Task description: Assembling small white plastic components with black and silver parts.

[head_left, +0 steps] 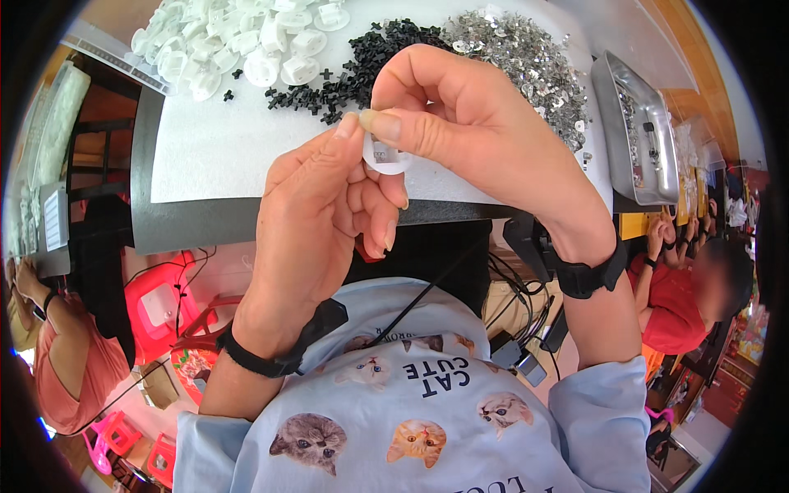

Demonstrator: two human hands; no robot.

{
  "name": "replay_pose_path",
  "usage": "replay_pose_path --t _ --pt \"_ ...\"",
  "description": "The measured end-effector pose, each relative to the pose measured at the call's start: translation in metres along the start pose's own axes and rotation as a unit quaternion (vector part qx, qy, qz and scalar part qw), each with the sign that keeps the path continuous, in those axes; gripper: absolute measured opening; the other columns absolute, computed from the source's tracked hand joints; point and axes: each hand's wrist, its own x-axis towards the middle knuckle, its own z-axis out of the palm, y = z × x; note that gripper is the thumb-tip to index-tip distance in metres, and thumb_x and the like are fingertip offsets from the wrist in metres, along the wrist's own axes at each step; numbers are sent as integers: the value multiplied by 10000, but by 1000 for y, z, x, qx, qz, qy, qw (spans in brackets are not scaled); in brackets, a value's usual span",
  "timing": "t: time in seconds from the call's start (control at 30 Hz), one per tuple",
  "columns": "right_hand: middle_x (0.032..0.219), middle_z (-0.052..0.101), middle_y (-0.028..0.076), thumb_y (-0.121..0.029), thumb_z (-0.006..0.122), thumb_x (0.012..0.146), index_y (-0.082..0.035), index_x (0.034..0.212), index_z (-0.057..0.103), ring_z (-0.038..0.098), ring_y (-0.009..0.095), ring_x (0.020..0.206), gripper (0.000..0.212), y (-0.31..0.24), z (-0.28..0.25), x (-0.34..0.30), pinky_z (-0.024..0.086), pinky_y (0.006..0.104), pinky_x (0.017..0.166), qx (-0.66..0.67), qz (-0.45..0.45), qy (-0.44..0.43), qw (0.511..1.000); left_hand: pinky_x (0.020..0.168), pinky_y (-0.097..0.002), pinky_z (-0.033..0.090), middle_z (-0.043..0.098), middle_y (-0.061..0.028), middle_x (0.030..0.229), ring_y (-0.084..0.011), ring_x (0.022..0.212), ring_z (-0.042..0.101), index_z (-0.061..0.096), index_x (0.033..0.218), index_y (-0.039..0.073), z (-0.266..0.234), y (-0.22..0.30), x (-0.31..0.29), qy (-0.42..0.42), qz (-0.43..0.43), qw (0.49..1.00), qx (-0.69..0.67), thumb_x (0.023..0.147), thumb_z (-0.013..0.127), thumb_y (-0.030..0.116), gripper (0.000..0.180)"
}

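- So, L hand [316, 193] pinches white disc [388, 164] at its upper L edge, thumb + index tips tog.; other fingers loosely curled below.
- R hand [460, 115] on disc's top edge w/ thumb; index bent above, its exact contact hidden.
- Disc thus betw. both hands, over front edge of white sheet [222, 160]; small grey detail in its middle, too tiny to tell.
- Sheet lies on dark table [168, 223].
- White pcs [246, 41] heaped far L on sheet.
- Black crosses [370, 70] in a pile mid, just beyond hands; a few strays near white pcs.
- Metal bits [534, 66] piled to R, next to crosses, partly behind R hand.
- Metal tray [612, 135] at far R, some small parts inside.
- Dark band on each wrist.
- Red stool [156, 316] on floor, L.
- Co-worker in red [670, 308] off to R.
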Motion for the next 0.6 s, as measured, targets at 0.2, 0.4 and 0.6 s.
replay_pose_path --t 0.2,0.4,0.6 --pt "705 516 -48 -240 644 880 -44 846 570 420 32 607 212 -12 -1 1 324 200 506 85 73 -32 993 367 -208 408 585 -87 656 -111 443 530 571 816 -19 1 2 -1 7 15 1000 17 991 387 305 412" --pt "732 544 -37 -234 635 885 -40 861 569 445 28 628 206 -10 -2 1 333 195 512 118 113 -50 985 372 -211 409 584 -86 651 -112 437 523 574 810 -19 -2 1 -1 4 11 1000 16 987 395 305 411" --pt "771 563 -37 -169 608 905 -35 918 559 488 12 679 144 -12 9 -5 376 175 554 119 69 -32 990 384 -221 414 585 -85 652 -118 437 521 573 788 -14 -9 4 -1 -21 0 999 37 980 408 318 418"
